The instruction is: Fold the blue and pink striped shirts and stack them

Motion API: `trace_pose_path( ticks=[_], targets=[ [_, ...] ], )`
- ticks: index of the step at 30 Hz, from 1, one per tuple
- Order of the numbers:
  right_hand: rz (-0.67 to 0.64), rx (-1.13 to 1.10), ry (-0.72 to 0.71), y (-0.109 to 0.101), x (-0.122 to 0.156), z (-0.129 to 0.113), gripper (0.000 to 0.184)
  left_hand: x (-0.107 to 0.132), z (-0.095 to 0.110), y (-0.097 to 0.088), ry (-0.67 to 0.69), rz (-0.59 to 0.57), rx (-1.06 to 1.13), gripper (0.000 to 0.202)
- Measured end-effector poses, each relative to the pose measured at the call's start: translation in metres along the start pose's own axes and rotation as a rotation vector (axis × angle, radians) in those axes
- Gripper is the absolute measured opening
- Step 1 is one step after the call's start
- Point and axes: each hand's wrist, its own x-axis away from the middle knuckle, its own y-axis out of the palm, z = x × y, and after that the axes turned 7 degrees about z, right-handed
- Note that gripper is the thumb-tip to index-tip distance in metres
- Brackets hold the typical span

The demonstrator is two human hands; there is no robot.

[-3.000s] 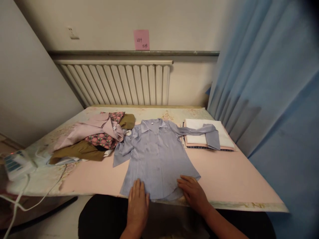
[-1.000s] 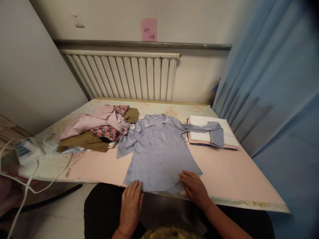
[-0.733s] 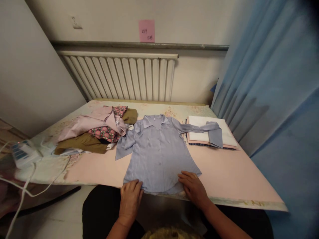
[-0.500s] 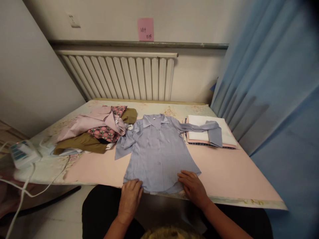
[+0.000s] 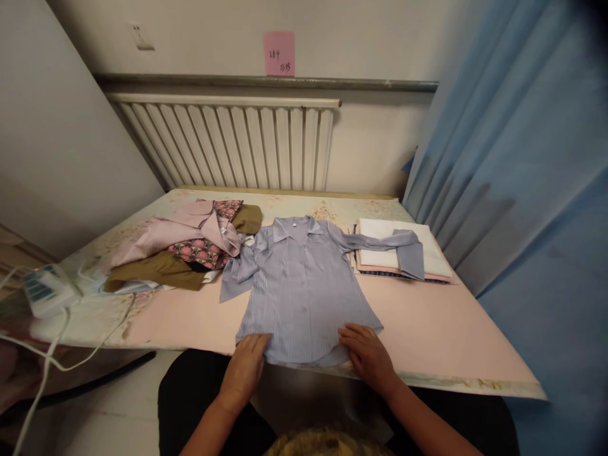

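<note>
A blue-grey striped shirt (image 5: 304, 285) lies front up on the table, its collar pointing away from me and its hem at the near edge. My left hand (image 5: 244, 367) is closed on the hem's left corner, fingers over the cloth. Towards the right end of the hem, my right hand (image 5: 368, 354) pinches the cloth, with its thumb side partly hidden below. The left sleeve is bent beside the body of the shirt, while the right sleeve (image 5: 409, 253) stretches across a stack of folded cloth.
A heap of crumpled clothes (image 5: 175, 247), pink, olive and flowered, lies at the left. The folded stack (image 5: 434, 256) sits on the right of the pink table cover (image 5: 451, 329). A white power strip (image 5: 50, 291) with cables is at far left, a blue curtain (image 5: 532, 190) at right.
My left hand has shifted slightly along the left end of the hem, its fingers flatter over the cloth. The right hand stays in place, and the shirt has hardly moved.
</note>
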Motion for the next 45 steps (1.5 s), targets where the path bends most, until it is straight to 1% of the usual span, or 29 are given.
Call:
trace_pose_path(
  ticks=[3,5,10,12,16,23,39,45],
  targets=[
    [-0.004,-0.002,0.004,-0.001,-0.001,0.0,0.041,-0.01,-0.002,-0.007,-0.009,-0.067,0.083,0.026],
    [-0.006,0.001,0.002,-0.001,-0.001,-0.001,0.04,-0.019,-0.002,-0.01,-0.07,-0.136,0.146,0.021],
    [-0.012,0.014,0.004,-0.002,-0.001,-0.001,0.041,-0.042,-0.006,-0.013,-0.34,-0.374,0.202,0.016],
    [-0.013,0.015,0.001,-0.002,-0.001,-0.001,0.041,-0.05,-0.011,-0.011,-0.381,-0.419,0.21,0.018],
    [-0.01,0.006,-0.006,0.0,0.001,0.001,0.041,-0.06,-0.021,-0.006,-0.409,-0.47,0.238,0.02],
    [-0.013,0.003,0.001,-0.001,0.0,0.0,0.039,-0.062,-0.029,-0.001,-0.441,-0.502,0.283,0.016],
    [-0.017,0.0,-0.009,0.0,0.001,0.001,0.041,-0.062,-0.028,-0.002,-0.467,-0.508,0.305,0.015],
    [0.009,-0.001,-0.004,0.0,0.001,0.001,0.041,-0.061,-0.026,-0.002,-0.456,-0.492,0.293,0.014]
  ],
)
